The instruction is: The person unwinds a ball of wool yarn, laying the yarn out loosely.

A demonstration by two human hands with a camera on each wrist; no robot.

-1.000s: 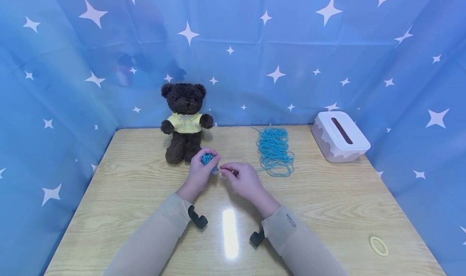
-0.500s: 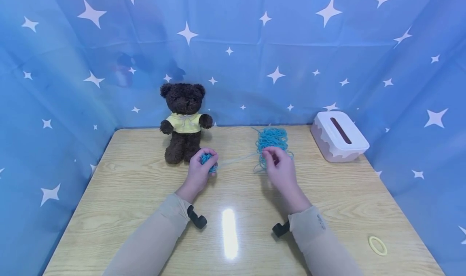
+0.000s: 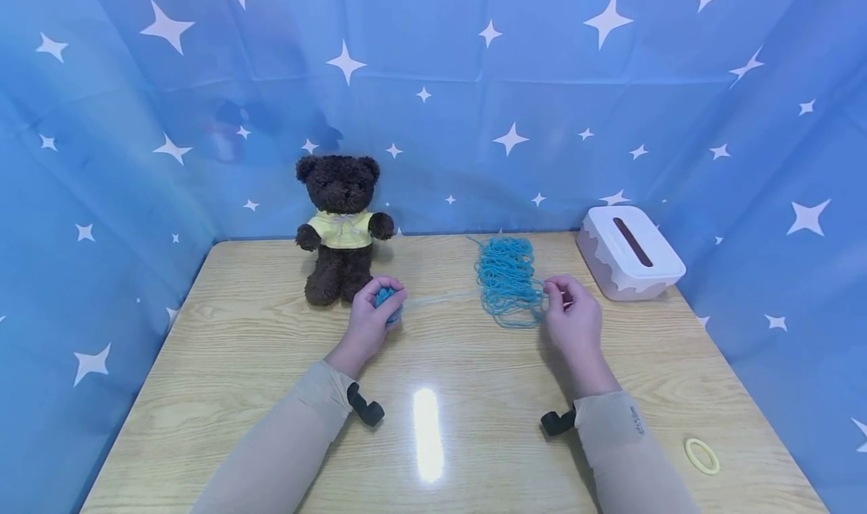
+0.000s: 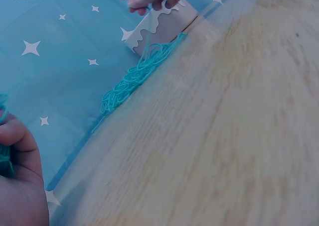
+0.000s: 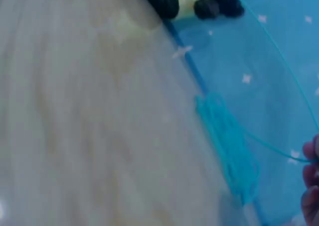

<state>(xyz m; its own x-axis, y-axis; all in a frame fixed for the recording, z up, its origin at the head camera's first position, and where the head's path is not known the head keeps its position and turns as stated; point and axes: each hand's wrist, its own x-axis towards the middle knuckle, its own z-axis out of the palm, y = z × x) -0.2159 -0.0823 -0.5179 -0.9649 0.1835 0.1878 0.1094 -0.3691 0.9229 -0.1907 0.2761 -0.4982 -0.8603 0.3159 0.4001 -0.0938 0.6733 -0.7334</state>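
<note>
In front of the teddy bear [image 3: 339, 198], my left hand [image 3: 369, 322] grips a small bundle of blue yarn [image 3: 386, 297] with the fingers curled round it. My right hand [image 3: 574, 318] pinches a strand between thumb and fingers, just right of a loose pile of blue yarn [image 3: 506, 273]. In the right wrist view one strand [image 5: 279, 52] runs from the fingertips toward the bear's side, and another leads down to the pile. The head view shows a faint line of yarn crossing between the two hands.
A white-lidded tissue box [image 3: 633, 250] stands at the table's back right. A pale yellow ring [image 3: 702, 456] lies near the front right. Behind the wooden table [image 3: 339, 424] hangs a blue curtain [image 3: 433, 145] with white stars.
My right hand has moved right from beside the left hand, passing over the yarn pile to its right side, drawing a strand along. The left hand stays in place with its bundle.
</note>
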